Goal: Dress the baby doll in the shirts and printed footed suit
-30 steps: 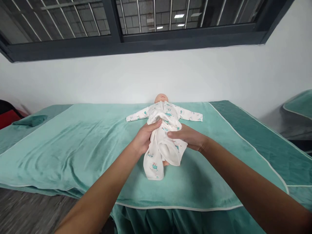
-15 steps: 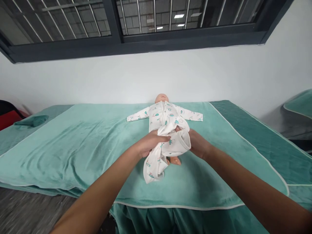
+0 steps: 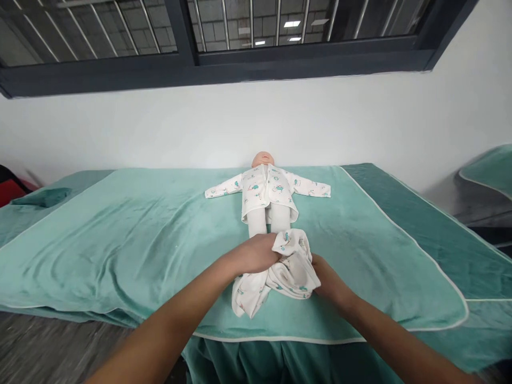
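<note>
A baby doll (image 3: 263, 158) lies on its back with its arms spread and its head toward the wall. It wears a white patterned jacket (image 3: 256, 194), and its white-covered legs (image 3: 256, 221) point toward me. Bunched around the doll's lower legs is a pair of white baby trousers (image 3: 294, 272) with the same small print. My left hand (image 3: 260, 253) is closed on the cloth from the left. On the right side, my right hand (image 3: 326, 280) grips the trousers, its fingers partly behind the fabric. The doll's feet are hidden by cloth and hands.
A light green blanket (image 3: 160, 213) covers the bed under the doll, over darker green bedding (image 3: 420, 229). Behind stands a white wall (image 3: 180, 128) below a barred window (image 3: 248, 26). A red and black object (image 3: 10, 186) sits at the far left.
Both hands have moved down toward me with the bunched trousers, from the jacket's lower part to the lower legs. The jacket hem and the white-covered legs now show.
</note>
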A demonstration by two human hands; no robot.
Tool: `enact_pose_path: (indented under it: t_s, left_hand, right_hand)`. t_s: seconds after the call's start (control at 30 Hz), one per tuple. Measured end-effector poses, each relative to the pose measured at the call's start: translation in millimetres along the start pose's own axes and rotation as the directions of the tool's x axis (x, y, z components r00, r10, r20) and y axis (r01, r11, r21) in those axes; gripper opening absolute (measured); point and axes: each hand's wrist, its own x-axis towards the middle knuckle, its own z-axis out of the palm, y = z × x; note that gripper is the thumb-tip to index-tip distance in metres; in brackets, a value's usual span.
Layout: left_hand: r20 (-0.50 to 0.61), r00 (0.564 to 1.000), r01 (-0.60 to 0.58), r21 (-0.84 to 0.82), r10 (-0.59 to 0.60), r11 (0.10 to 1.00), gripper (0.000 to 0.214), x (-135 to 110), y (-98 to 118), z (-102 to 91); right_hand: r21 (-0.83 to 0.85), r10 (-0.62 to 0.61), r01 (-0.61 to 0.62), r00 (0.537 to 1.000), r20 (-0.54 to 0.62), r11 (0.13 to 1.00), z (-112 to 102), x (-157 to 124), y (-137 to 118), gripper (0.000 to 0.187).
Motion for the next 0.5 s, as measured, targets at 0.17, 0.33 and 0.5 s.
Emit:
enact_pose_path:
  t_s: [0.17,0.33,0.5]
  left_hand:
    - [-0.002,1.0,0.021,-0.033,-0.021,0.999,0.024,-1.0,-1.4,2.8]
    - [-0.004,1.0,0.025,-0.38,-0.028,0.925,0.034,-1.1,-10.4,5.7]
    - [0.077,0.994,0.113,-0.709,-0.082,0.696,0.036,-2.6,-11.4,2.6]
  right_hand:
    - [-0.026,-0.123,0.123,0.992,-0.011,0.992,4.1,-1.6,8.2,0.031]
    - [0.088,-0.155,0.16,0.986,-0.065,0.983,8.3,-4.9,10.5,0.033]
    - [0.049,-0.213,0.235,0.937,-0.276,0.971,5.8,3.4,23.8,0.04]
